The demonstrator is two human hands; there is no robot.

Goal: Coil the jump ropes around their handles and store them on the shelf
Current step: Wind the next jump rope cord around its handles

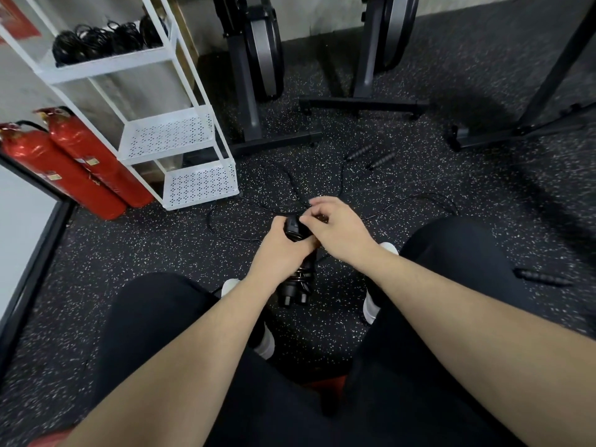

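My left hand grips a pair of black jump rope handles held together, their ends pointing down toward me. My right hand pinches the thin black rope at the top of the handles, where some turns are wound. The loose rest of this rope trails over the floor to the left and right. Another rope with two black handles lies on the floor farther ahead. A single black handle lies at the right. Several coiled black ropes sit on the white shelf's upper tier.
Two red fire extinguishers lean left of the shelf. Dark exercise machine bases stand ahead on the speckled rubber floor. The shelf's two lower perforated tiers hold nothing. My knees in black trousers frame the hands.
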